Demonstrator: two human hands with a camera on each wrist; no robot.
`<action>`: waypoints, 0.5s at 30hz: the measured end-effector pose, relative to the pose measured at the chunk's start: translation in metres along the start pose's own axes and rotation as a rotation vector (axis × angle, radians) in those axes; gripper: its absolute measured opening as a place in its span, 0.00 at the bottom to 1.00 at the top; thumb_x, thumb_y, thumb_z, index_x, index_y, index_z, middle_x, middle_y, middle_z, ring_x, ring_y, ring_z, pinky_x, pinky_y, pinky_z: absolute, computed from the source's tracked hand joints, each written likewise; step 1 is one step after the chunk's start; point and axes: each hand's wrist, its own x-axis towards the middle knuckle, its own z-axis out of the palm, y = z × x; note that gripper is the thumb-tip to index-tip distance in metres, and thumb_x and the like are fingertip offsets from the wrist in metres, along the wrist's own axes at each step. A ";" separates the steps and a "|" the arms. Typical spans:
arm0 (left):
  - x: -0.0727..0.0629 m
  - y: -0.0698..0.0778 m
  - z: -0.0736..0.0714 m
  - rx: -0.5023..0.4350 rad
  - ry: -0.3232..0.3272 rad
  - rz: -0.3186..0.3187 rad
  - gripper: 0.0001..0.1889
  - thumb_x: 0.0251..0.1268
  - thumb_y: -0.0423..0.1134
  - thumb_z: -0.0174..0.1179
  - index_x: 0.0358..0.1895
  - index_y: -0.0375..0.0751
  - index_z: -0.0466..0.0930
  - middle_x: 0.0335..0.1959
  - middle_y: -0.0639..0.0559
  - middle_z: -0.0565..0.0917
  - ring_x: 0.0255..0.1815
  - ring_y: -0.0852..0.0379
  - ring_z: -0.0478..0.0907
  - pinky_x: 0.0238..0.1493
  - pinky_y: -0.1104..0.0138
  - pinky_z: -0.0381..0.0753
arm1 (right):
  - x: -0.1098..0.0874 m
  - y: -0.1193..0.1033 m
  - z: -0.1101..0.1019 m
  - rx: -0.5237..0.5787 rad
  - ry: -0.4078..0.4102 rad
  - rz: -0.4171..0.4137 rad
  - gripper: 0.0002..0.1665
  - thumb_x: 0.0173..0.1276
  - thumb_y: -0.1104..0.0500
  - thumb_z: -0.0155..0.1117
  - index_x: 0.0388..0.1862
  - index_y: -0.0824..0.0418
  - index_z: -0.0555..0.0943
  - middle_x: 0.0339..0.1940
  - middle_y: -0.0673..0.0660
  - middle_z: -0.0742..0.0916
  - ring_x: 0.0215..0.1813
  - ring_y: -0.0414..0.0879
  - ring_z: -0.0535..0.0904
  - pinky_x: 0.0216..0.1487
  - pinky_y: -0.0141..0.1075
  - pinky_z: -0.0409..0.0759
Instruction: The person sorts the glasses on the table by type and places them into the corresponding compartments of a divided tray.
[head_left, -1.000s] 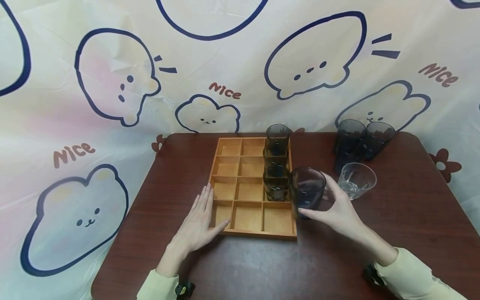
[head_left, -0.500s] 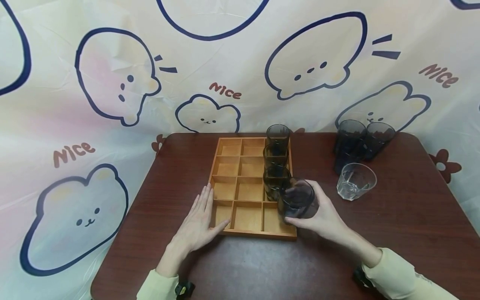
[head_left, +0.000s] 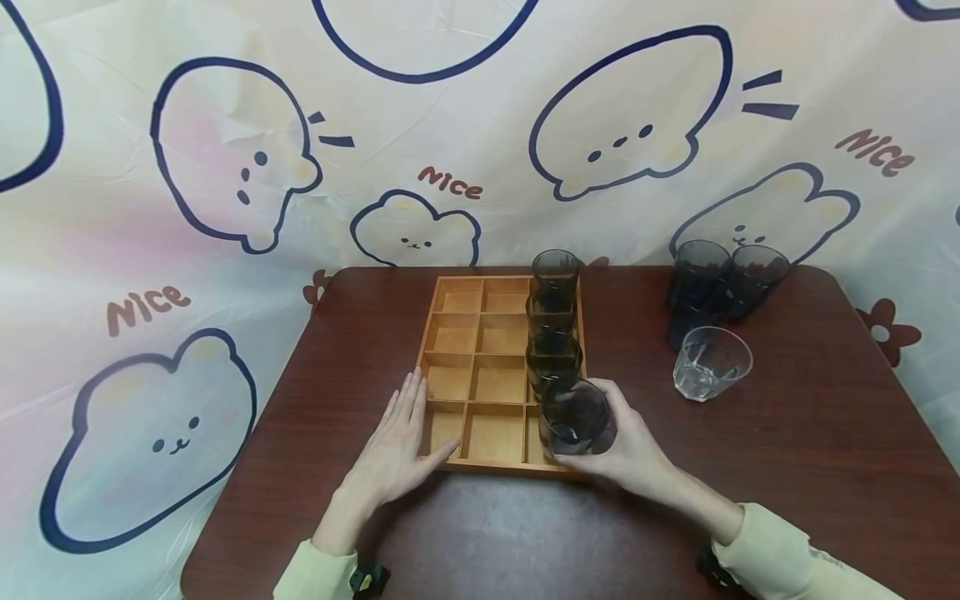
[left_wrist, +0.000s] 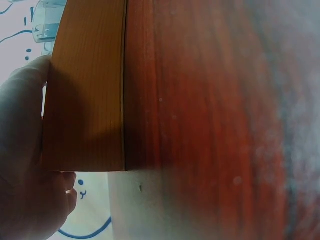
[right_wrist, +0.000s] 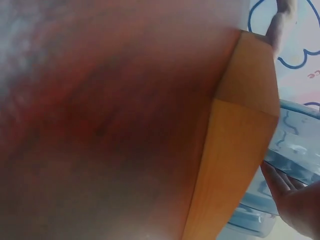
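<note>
My right hand (head_left: 630,442) grips a dark tinted drinking glass (head_left: 573,417), thumb on its near side. The glass is upright at the near right compartment of the wooden divided box (head_left: 495,425); whether its base touches the bottom I cannot tell. Behind it, several dark glasses (head_left: 553,312) stand in a row along the box's right column. My left hand (head_left: 393,442) lies with straight fingers along the box's left side, its thumb at the front left compartment. In the right wrist view the held glass (right_wrist: 295,142) shows beyond the box corner.
A clear glass (head_left: 712,362) stands on the brown table (head_left: 810,433) to the right of the box. Several dark glasses (head_left: 701,275) cluster behind it near the back edge. A printed cloth (head_left: 465,108) hangs behind the table.
My right hand has carried the dark glass left and toward me, from beside the box to its near right compartment. The left hand has stayed put.
</note>
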 end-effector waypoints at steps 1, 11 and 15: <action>0.000 0.000 0.000 0.000 0.000 0.000 0.59 0.77 0.68 0.60 0.90 0.31 0.40 0.94 0.37 0.40 0.95 0.40 0.42 0.93 0.43 0.51 | 0.000 0.001 0.001 0.001 -0.009 -0.003 0.55 0.46 0.66 0.94 0.71 0.63 0.73 0.62 0.61 0.90 0.61 0.36 0.88 0.63 0.25 0.84; 0.000 0.000 0.000 0.001 0.008 0.008 0.59 0.77 0.67 0.61 0.90 0.30 0.41 0.94 0.37 0.40 0.95 0.39 0.42 0.93 0.43 0.51 | 0.001 0.005 0.001 -0.052 -0.067 0.011 0.56 0.47 0.64 0.94 0.73 0.61 0.71 0.64 0.60 0.90 0.61 0.41 0.89 0.62 0.29 0.87; 0.000 0.000 0.001 0.004 0.010 0.008 0.59 0.77 0.67 0.61 0.90 0.29 0.41 0.94 0.37 0.40 0.95 0.39 0.42 0.93 0.43 0.51 | 0.002 0.006 0.001 -0.068 -0.096 0.015 0.56 0.48 0.63 0.95 0.73 0.60 0.71 0.64 0.59 0.90 0.61 0.47 0.90 0.62 0.31 0.88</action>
